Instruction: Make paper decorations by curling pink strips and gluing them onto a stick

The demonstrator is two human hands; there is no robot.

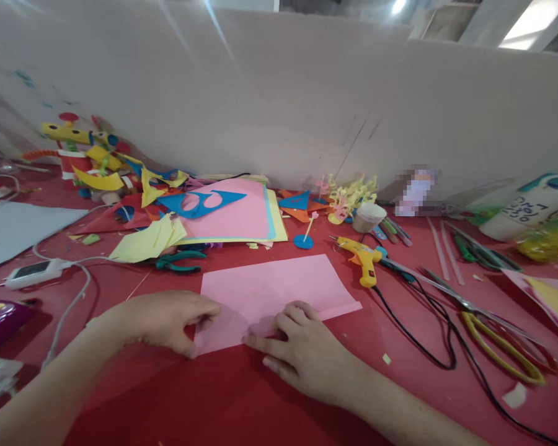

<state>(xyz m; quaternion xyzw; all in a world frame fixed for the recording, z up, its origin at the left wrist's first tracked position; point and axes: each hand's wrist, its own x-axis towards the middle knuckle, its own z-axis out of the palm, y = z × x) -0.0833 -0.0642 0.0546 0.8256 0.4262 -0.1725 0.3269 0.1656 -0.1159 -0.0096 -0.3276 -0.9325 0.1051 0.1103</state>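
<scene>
A pink paper sheet [265,285] lies on the red table [204,396], with a narrow strip folded along its near right edge. At the sheet's left end is my left hand [172,322], its thumb and fingers apart around the corner, fingertips on the paper. My right hand [297,353] rests on the near edge at the middle, fingers spread and bent, pressing on the paper and holding nothing.
Right of the sheet lie a yellow glue gun [365,259] with a black cable and large scissors [502,347]. Behind are teal pliers [179,260], stacked coloured paper [242,217] and a paper cup [369,217]. A white adapter [35,272] lies left.
</scene>
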